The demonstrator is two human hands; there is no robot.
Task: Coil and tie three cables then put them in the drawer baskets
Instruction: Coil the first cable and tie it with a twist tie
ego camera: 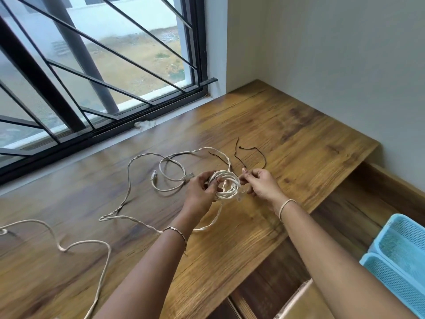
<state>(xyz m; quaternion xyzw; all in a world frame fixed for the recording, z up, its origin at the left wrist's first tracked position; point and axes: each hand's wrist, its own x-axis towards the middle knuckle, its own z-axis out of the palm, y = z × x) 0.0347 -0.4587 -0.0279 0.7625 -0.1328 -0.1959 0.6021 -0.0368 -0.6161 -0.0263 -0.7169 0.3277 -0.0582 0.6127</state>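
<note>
Here coil point(226, 185) held between left hand point(200, 192), right hand point(259, 184).

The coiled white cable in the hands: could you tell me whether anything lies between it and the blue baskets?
Nothing visible does. The coiled white cable is held by both hands above the wooden tabletop; the blue baskets sit lower right, past the bare table edge.

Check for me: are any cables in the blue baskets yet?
No, the blue baskets show only bare mesh, while the coil sits in the hands and the other cables lie on the wooden surface.
</note>
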